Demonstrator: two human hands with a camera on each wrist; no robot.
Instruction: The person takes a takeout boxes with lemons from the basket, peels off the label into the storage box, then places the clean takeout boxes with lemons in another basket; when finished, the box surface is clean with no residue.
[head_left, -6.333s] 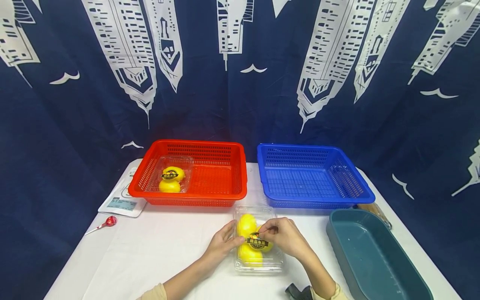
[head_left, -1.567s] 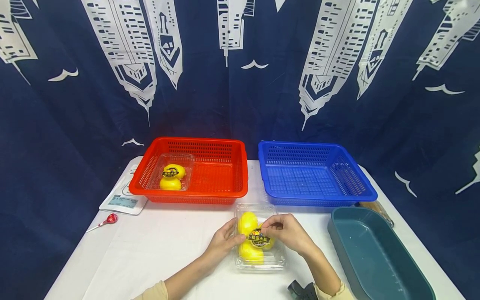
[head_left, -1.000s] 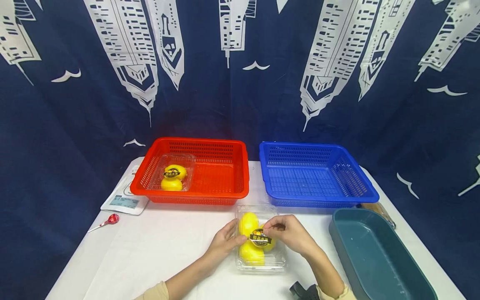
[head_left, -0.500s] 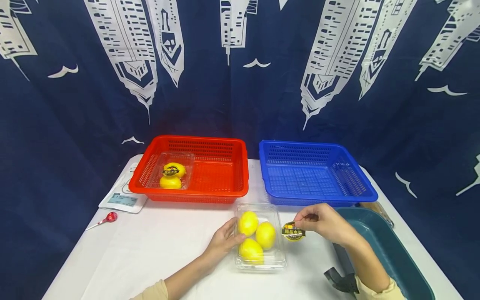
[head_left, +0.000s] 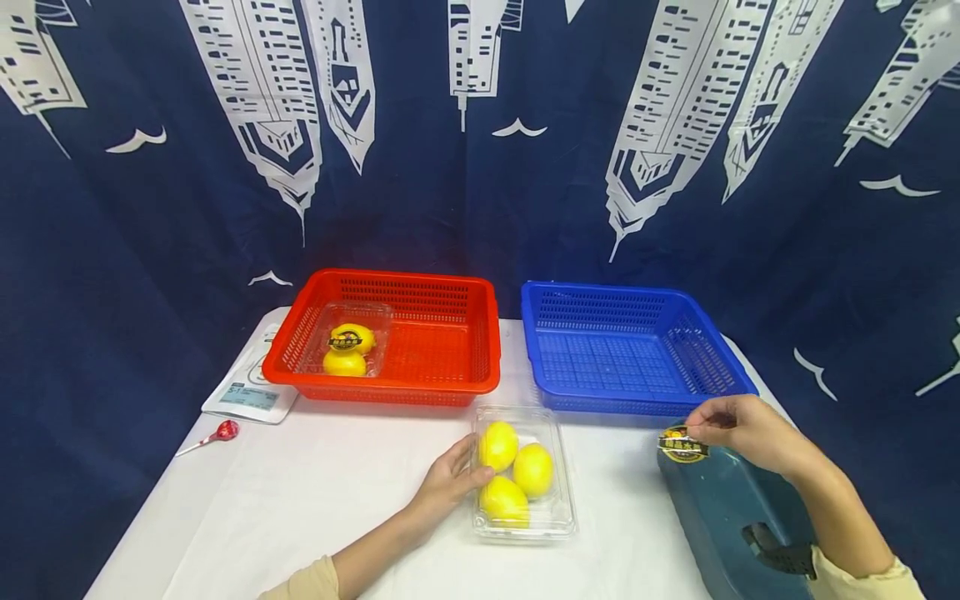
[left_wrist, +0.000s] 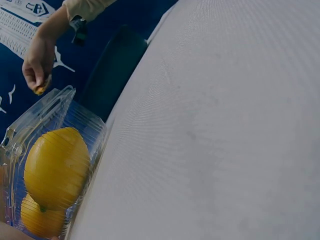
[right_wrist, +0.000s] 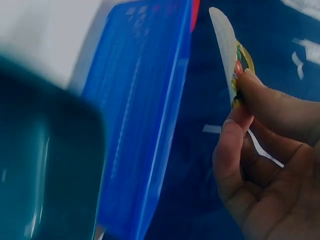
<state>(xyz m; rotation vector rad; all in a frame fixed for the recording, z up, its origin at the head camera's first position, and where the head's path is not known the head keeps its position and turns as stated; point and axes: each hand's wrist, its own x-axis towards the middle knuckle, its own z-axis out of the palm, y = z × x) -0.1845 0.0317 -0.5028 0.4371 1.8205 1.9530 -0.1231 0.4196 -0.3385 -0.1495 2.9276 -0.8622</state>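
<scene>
A clear plastic clamshell box (head_left: 557,523) with three lemons (head_left: 533,469) inside stands on the white table. My left hand (head_left: 444,490) grips its left side, thumb over the lid's edge. In the left wrist view the lemons (left_wrist: 57,167) show through the box's ribbed wall. My right hand (head_left: 753,435) pinches a round black-and-gold fruit sticker (head_left: 681,447) between thumb and forefinger, above the far end of the teal tub (head_left: 697,508). The right wrist view shows the sticker (right_wrist: 225,47) edge-on, its pale back facing left.
At the back left a red basket (head_left: 450,387) holds another clear box (head_left: 378,321) with lemons and a similar sticker. Beside it stands a blue basket (head_left: 622,358). A white pouch (head_left: 251,396) and a red lollipop (head_left: 227,430) lie at the left.
The right hand has lifted the sticker off the box's lid and carried it rightward to above the teal tub. The left hand has stayed on the box.
</scene>
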